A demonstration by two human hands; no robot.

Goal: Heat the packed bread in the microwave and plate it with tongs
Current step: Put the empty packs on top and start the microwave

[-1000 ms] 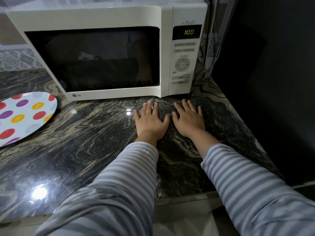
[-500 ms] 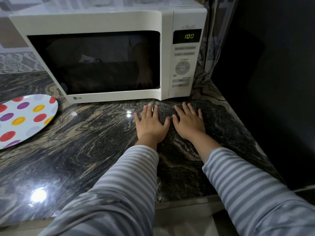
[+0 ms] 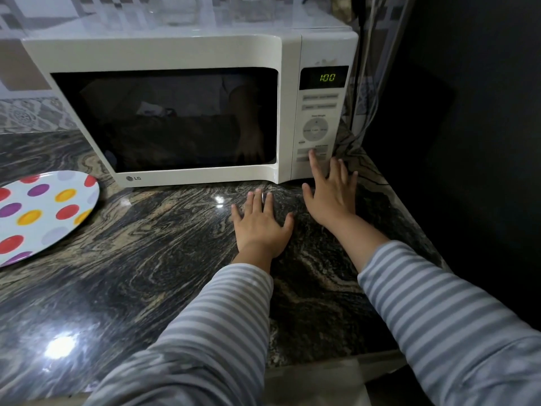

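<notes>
A white microwave [image 3: 164, 54] stands at the back of the counter with its door closed and dark; its display [image 3: 326, 77] reads 1:00. Whatever is inside is hidden behind the dark glass. My left hand [image 3: 262, 225] lies flat and empty on the counter in front of the door's right end. My right hand [image 3: 330, 191] is lifted, fingers spread, with the index fingertip on the lowest buttons of the control panel [image 3: 314, 127]. A white plate with coloured dots [image 3: 38, 212] lies on the counter at the left. No bread or tongs are visible.
The dark marbled stone counter [image 3: 131, 259] runs from the microwave to its front edge near me. A dark wall or panel [image 3: 468, 142] rises at the right, and cables hang beside the microwave's right side.
My right hand has lifted off the counter and moved forward to the control panel's lower buttons. My left hand has stayed flat. The view has shifted closer to the microwave.
</notes>
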